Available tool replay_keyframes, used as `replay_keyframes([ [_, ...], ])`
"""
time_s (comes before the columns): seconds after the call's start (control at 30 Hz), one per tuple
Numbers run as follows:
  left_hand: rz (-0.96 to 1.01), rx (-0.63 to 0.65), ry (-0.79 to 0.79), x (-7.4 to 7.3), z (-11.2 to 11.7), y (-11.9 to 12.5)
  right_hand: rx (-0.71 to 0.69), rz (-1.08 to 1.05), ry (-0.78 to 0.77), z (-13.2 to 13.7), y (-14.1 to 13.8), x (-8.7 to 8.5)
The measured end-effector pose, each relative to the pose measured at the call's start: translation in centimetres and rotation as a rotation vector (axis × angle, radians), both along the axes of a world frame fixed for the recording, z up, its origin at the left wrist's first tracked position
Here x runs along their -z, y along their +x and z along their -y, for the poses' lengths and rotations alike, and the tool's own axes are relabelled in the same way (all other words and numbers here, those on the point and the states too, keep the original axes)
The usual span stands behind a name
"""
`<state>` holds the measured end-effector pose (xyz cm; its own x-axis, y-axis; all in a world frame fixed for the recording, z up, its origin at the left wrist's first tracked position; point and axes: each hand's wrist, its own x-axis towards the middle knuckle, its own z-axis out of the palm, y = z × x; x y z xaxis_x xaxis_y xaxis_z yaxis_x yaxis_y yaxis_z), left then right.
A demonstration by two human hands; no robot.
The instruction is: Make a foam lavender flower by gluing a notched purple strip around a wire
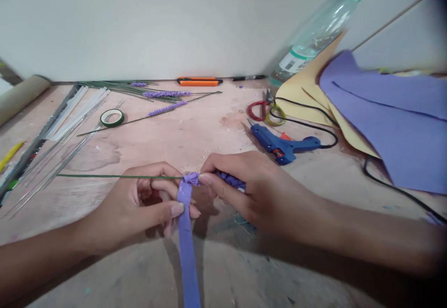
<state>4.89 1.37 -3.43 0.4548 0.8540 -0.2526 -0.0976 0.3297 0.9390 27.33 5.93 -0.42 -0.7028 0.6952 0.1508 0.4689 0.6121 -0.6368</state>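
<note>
Between my hands a thin green stem (118, 176) runs level, its right end wrapped in frilled purple foam or paper (192, 178). From that wrap a long purple strip (189, 252) hangs down toward the bottom edge. My left hand (150, 201) pinches the strip between thumb and fingers just below the wrap, and the stem passes over its knuckles. My right hand (240, 182) is closed on the wrapped end of the stem, thumb and forefinger at the frill. More of the purple wrap shows inside its grip; the rest is hidden by the fingers.
A blue glue gun (284, 143) with a black cord lies behind my right hand, near scissors (260, 110). Green tape (112, 118), wires, glue sticks (75, 115) and finished purple stems (167, 109) lie left. A bottle (314, 38) and purple sheets (384, 112) stand right; an orange cutter (199, 82) lies behind.
</note>
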Motion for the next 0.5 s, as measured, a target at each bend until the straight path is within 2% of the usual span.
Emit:
replay_keyframes([
  [0.3, 0.050, -0.004, -0.095, 0.32, 0.37, -0.24, 0.009, 0.063, 0.271, 0.51, 0.15, 0.92],
  [0.5, 0.017, 0.009, -0.068, 0.58, 0.26, -0.28, 0.023, 0.034, 0.208, 0.65, 0.18, 0.77],
])
